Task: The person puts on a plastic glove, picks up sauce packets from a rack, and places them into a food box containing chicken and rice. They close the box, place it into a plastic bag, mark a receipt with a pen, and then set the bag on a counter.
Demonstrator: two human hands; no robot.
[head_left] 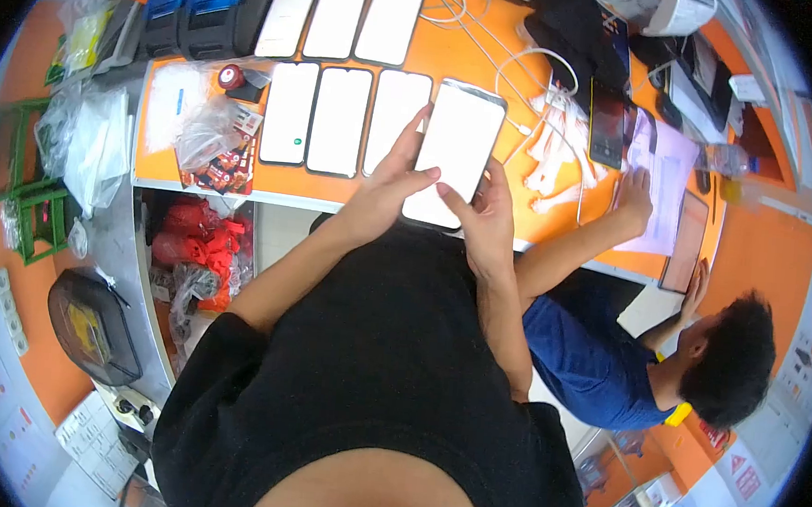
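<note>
Both hands grip one white glass panel (452, 153) above the orange counter (497, 34): left hand (387, 191) clasps its left edge, right hand (484, 217) its lower corner. Beyond it, six similar panels (343, 70) lie in two rows; a co-worker's hand (634, 196) rests on papers (660, 187) to the right

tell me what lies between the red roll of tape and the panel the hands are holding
In the head view, three white screen panels lie flat side by side on the orange table, between the red tape roll and the held panel.
</note>
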